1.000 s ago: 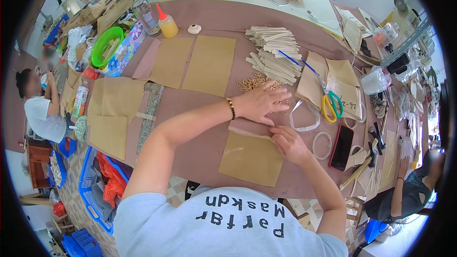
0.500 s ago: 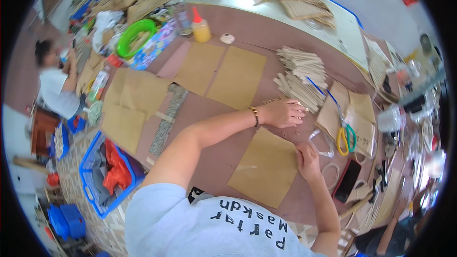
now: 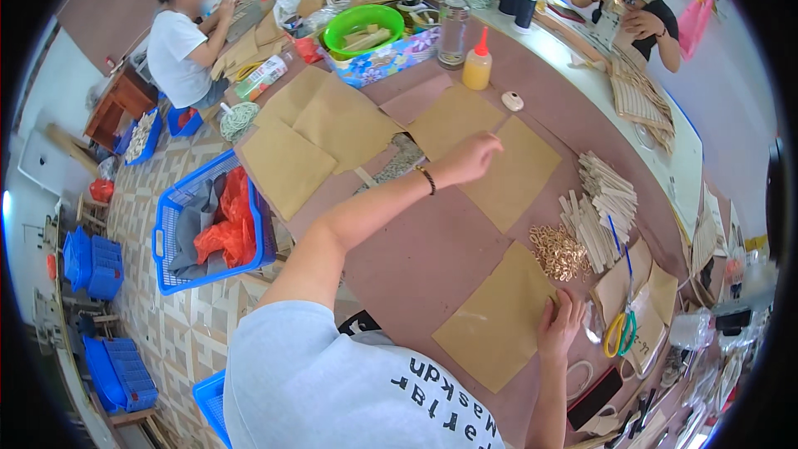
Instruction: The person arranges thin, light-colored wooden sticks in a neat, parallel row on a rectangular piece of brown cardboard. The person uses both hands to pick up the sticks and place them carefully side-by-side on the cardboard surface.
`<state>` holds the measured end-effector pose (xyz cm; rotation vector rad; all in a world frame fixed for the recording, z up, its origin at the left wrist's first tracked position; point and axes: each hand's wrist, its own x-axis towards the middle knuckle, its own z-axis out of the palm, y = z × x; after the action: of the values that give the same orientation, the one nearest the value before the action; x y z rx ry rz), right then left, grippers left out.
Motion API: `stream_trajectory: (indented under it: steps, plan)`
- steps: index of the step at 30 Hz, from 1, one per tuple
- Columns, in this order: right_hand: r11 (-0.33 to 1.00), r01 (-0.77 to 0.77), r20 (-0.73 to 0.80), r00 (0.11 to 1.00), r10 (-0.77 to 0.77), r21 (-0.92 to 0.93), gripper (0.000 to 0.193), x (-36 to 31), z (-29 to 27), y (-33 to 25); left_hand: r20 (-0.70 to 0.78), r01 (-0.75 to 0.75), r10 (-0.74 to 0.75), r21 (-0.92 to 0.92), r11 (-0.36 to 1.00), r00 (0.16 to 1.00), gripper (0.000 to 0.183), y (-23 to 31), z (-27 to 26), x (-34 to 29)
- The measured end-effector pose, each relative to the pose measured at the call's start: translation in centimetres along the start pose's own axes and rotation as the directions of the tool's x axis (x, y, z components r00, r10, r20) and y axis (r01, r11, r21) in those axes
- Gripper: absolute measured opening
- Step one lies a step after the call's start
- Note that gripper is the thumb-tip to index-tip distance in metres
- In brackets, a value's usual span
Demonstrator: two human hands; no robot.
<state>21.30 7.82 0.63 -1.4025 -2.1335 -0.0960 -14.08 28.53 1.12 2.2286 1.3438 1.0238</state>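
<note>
Matte brown worktable [image 3: 432,258] — right hand [image 3: 559,326] fingers flat on square kraft sheet [image 3: 497,324], left hand [image 3: 470,158] loosely curled, empty.

On the far side of my table I see a green bowl [image 3: 363,23] sitting on a patterned box [image 3: 384,62], with a clear glass jar [image 3: 453,32] and a yellow squeeze bottle [image 3: 477,67] just to their right. Further right, a pile of small gold rings [image 3: 560,253] lies beside a stack of pale flat sticks [image 3: 605,199]. Green-and-yellow scissors [image 3: 620,333] rest at the near right. On the floor to my left stands a blue basket [image 3: 170,233] holding red and grey cloth. A seated person in white [image 3: 183,50] works at far left.
</note>
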Motion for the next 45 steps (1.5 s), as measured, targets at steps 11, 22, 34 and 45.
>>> stream_trajectory:
  steps: [11,22,34,45]
  plan:
    - [0.804,-0.52,0.252,0.851,0.46,0.288,0.037,3.1,0.0,-1.8,-0.042,-0.094,0.086,-0.621,0.778,0.995,0.028,9.6,8.1,0.7]
    - [0.946,-0.324,-0.011,0.946,0.324,0.0,0.024,-1.2,-1.7,0.7,0.403,0.43,-0.162,-0.879,0.204,0.901,0.026,8.8,9.7,1.2]
    - [0.967,0.069,0.126,0.987,-0.103,0.246,0.021,8.3,5.1,-7.0,-0.171,0.409,-0.404,0.659,0.632,0.899,0.023,-8.4,-7.4,-1.7]
    - [0.962,0.033,0.236,0.967,-0.1,0.273,0.037,23.2,20.1,-11.8,-0.274,0.543,-0.473,0.32,0.776,0.837,0.017,-10.6,-10.2,0.2]
